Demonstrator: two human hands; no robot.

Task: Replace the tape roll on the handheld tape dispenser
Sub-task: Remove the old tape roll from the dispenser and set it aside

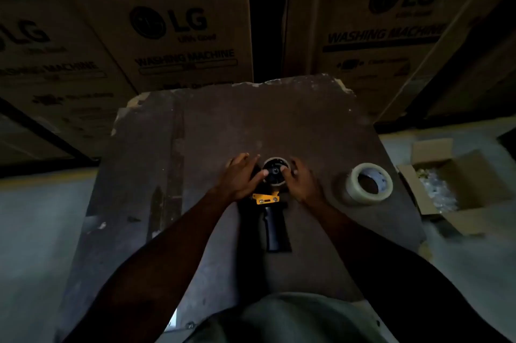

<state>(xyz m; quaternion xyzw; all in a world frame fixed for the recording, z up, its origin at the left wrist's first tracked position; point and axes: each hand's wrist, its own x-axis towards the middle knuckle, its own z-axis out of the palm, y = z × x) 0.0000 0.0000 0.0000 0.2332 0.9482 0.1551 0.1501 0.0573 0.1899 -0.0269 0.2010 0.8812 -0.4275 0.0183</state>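
The handheld tape dispenser (272,220) lies flat on the dark worn table (212,130), black handle toward me, with a yellow metal bracket just above the handle. On its black hub sits a nearly empty cardboard core (275,171). My left hand (241,176) grips the core's left side, thumb on the hub. My right hand (300,179) holds its right side. A full roll of clear tape (368,183) stands on the table, apart, to the right of my right hand.
An open cardboard box (458,189) with pale plastic contents sits on the floor at right. Large LG washing machine cartons (173,24) stand close behind the table. The table's edges are chipped. Lighting is dim.
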